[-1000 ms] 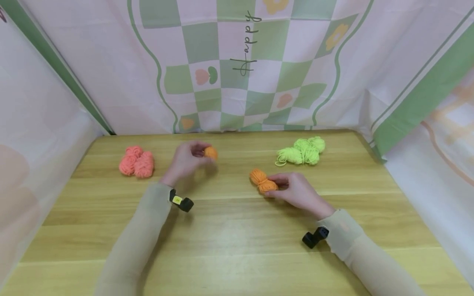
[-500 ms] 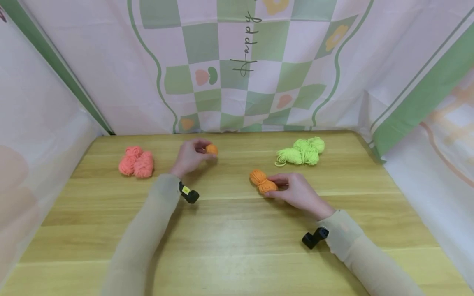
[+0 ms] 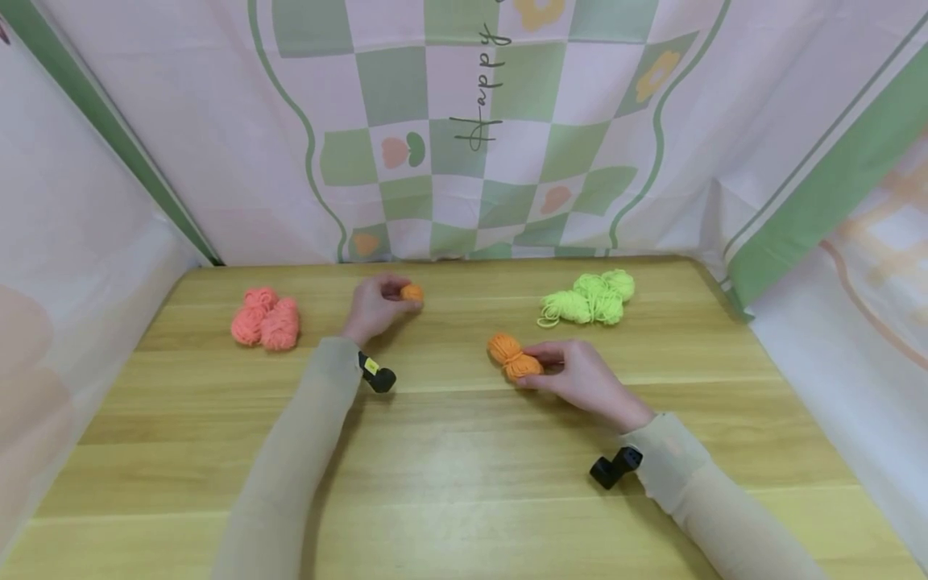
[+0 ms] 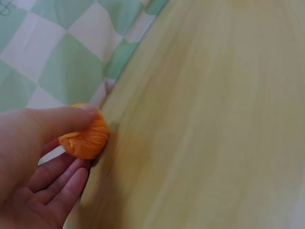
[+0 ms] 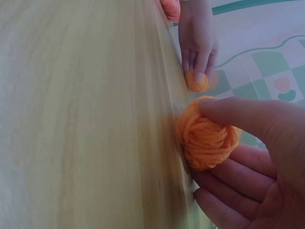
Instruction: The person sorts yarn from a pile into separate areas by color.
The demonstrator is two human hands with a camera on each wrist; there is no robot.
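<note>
Near the back of the table, my left hand (image 3: pixel 374 308) pinches a small orange yarn bundle (image 3: pixel 412 292) between thumb and fingers. In the left wrist view the thumb lies over this small bundle (image 4: pixel 88 136), and part of it is hidden in the hand. My right hand (image 3: pixel 580 374) grips one end of a larger orange yarn skein (image 3: pixel 513 357), tied at its middle, right of centre. The right wrist view shows the skein's wound end (image 5: pixel 207 136) with the thumb on it and the fingers below. Beyond it, the left hand appears with its bundle (image 5: pixel 197 81).
Pink yarn skeins (image 3: pixel 267 319) lie at the back left of the wooden table (image 3: pixel 435 483). A lime-green yarn skein (image 3: pixel 593 298) with a loose loop lies at the back right. A checked curtain (image 3: pixel 464 161) hangs along the table's far edge, and plain cloth borders both sides.
My left hand has moved slightly right and away from me with the small orange yarn bundle, then nearly stopped. The right hand and its orange skein have stayed in place.
</note>
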